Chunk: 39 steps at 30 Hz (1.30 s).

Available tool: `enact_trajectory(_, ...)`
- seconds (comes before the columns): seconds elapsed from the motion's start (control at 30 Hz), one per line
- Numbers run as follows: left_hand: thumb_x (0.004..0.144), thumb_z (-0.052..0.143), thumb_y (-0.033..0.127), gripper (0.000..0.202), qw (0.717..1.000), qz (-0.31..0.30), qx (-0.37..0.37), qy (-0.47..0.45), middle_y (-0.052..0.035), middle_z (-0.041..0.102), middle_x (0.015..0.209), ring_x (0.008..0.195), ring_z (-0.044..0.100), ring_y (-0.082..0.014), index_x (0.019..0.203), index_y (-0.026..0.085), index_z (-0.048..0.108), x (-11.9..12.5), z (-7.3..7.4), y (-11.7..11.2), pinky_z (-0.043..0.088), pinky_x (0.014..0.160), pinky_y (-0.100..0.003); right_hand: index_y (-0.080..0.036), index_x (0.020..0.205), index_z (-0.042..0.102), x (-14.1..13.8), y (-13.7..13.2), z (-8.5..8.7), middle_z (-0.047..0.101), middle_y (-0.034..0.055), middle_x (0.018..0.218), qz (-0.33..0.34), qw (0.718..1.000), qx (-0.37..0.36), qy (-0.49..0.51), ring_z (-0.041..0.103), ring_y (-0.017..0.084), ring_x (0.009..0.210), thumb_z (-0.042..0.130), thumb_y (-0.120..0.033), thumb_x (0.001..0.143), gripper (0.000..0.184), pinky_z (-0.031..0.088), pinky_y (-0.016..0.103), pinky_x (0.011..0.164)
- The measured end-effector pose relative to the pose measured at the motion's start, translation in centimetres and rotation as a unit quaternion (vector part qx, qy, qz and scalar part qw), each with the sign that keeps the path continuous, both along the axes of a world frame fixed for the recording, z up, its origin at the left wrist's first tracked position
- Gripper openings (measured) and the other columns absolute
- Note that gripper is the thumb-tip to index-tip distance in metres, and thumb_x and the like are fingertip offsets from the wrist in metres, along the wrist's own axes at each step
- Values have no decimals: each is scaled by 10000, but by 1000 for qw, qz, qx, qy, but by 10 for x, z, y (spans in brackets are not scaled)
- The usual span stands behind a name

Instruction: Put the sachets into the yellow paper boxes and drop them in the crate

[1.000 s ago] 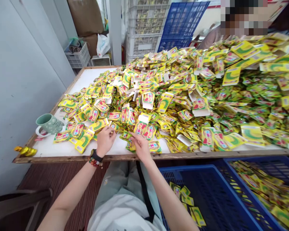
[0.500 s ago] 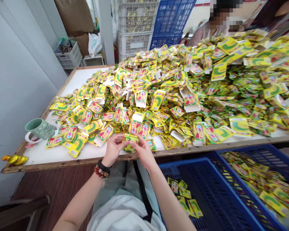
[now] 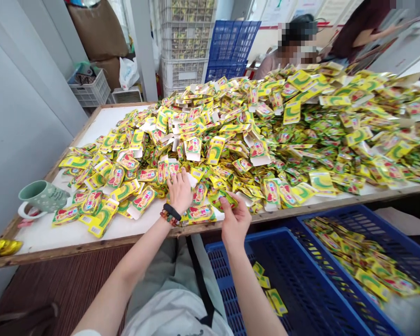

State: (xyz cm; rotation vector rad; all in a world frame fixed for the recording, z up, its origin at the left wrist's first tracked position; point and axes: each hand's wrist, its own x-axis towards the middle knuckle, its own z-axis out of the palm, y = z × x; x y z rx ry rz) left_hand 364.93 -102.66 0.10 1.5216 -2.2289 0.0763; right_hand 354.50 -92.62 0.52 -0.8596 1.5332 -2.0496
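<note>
fingers (image 3: 175, 173) of the left hand (image 3: 179, 192) lie spread and open on the near edge of a heap of yellow-and-green sachets (image 3: 210, 140), and i can make out no pinch. fingers (image 3: 230, 203) of the right hand (image 3: 235, 224) are curled closed, catching a green-and-yellow sachet (image 3: 224, 198) at their tips, just above the pile and to the right of the left hand.

half a second ago the two hands met at the near edge with a green packet between them. now they have parted: the left has reached farther onto the heap, while the right has drawn away to the right, apparently with that same packet, though i can't be certain.

a black wristband (image 3: 172, 212) and a beaded bracelet (image 3: 168, 218) sit on the left wrist. loose sachets and small opened cartons (image 3: 193, 148) spread across the white tabletop (image 3: 98, 128), which has a wooden rim (image 3: 91, 246).

below the right hand, a blue plastic crate (image 3: 245, 245) holds a few yellow cartons (image 3: 269, 291), and a second blue crate (image 3: 339, 219) to its right holds many more (image 3: 364, 266). at the left end of the tabletop stand a green spotted mug (image 3: 44, 196) and, beyond the rim, a gold foil object (image 3: 2, 247). in the far distance are stacked white crates (image 3: 184, 46), and a co-worker's sleeve (image 3: 271, 67) shows past the heap.
</note>
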Motion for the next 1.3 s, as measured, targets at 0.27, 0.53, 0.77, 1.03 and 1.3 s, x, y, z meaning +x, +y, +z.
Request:
enact_trajectory(0.27,780,653,212,890,972,-150,-63,172,-144,576,1179,1053,575,-278,1516,187,153,37,3,52,519,882,-395,-226,921,697,-8,-19,30,649,37,909,219,957,-16,191,602,187,902,642,-356,818,175,488,331,831)
enact_trajectory(0.53,813,611,210,749,964,-131,-65,224,-140,630,1128,1005,624,-260,1481,186,274,45,-31,80,553,872,-401,-229,935,735,13,-11,43,619,48,831,259,804,160,510,580,201,802,609,-106,775,238,419,324,737)
enact_trajectory(0.77,775,668,259,663,965,-59,6,255,-174,601,1242,1136,608,-288,1365,146,388,68,-51,82,540,928,-428,-239,862,698,50,-13,8,724,15,834,40,871,34,488,603,236,963,609,-267,884,96,280,418,933)
enact_trajectory(1.03,802,667,399,592,957,-46,-41,282,-132,654,1075,957,667,-255,1282,146,429,71,-60,87,568,785,-366,-234,858,690,55,-15,7,739,14,876,-5,900,24,435,572,255,1066,623,-334,885,124,253,420,922)
enact_trajectory(1.3,799,668,437,594,961,-45,-27,273,-127,675,1080,926,686,-248,1270,151,446,74,-58,89,572,759,-349,-235,838,685,50,-18,8,739,-16,821,60,876,-16,479,592,229,1051,599,-219,899,107,216,433,967)
